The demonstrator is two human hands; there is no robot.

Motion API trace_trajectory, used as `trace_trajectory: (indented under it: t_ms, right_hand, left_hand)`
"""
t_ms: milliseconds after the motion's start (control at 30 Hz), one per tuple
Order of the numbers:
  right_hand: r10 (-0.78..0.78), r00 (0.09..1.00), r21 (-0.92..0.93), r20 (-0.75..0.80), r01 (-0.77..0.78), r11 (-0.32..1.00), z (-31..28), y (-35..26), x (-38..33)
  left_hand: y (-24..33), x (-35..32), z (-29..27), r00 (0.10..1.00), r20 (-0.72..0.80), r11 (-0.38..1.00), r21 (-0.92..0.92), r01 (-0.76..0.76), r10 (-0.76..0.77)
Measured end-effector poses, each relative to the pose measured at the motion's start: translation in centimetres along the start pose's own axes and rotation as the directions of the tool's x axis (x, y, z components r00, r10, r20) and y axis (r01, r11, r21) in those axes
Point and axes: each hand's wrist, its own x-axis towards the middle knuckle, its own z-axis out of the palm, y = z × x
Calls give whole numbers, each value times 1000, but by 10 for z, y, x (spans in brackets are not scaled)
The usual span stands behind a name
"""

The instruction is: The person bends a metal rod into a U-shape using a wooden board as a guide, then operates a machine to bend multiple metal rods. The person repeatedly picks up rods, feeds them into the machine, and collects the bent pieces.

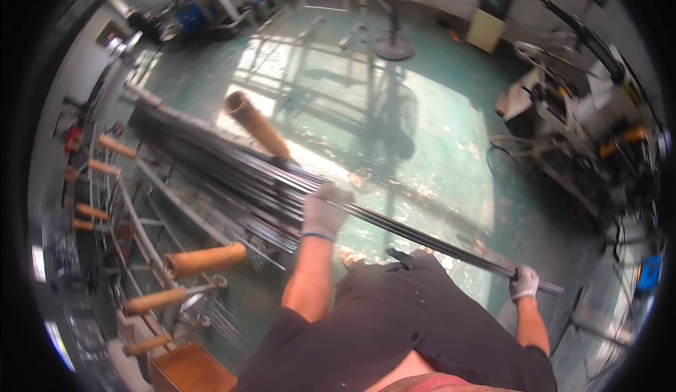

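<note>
Both my hands wear pale work gloves. My left hand (327,209) is closed around a few long, thin metal bars (429,243), beside the ends of a large stack of dark and shiny bars (211,170). Farther right, my right hand (524,283) is wrapped around the same held bars close to their right end, which sticks out past the glove. The held bars slant across in front of my body, lower at the right. Whether their left ends still lie among the stack I cannot tell; that area is blurred.
A brown cardboard tube (257,126) stands up at the stack's far side; another tube (205,259) sits on the near side of the metal rack (151,181). Machinery with cables (563,124) stands at right. A round-based post (394,48) rises from the green floor (436,124).
</note>
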Motion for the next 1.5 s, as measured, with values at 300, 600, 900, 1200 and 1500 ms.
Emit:
trace_trajectory:
  t_ms: [300, 600, 900, 1200, 1500]
  right_hand:
    - [205, 946, 112, -250, -182, 977, -49, 97, 76]
    - [898, 126, 734, -421, -535, 418, -4, 296, 110]
    - [572, 775, 309, 269, 493, -813, -129, 167, 287]
    - [789, 582, 677, 196, 502, -538, -159, 407, 331]
    - [905, 342, 838, 253, 390, -381, -206, 656, 372]
  left_hand:
    - [-54, -24, 214, 941, 234, 930, 216, -296, 245]
    - [-99, 40, 369, 712, 700, 963, 226, -148, -55]
    - [-383, 164, 390, 730, 617, 882, 469, -42, -293]
    - [-401, 290, 508, 707, 672, 935, 351, -43, -220]
    - [-626, 326, 565, 846, 505, 795, 577, -185, -169]
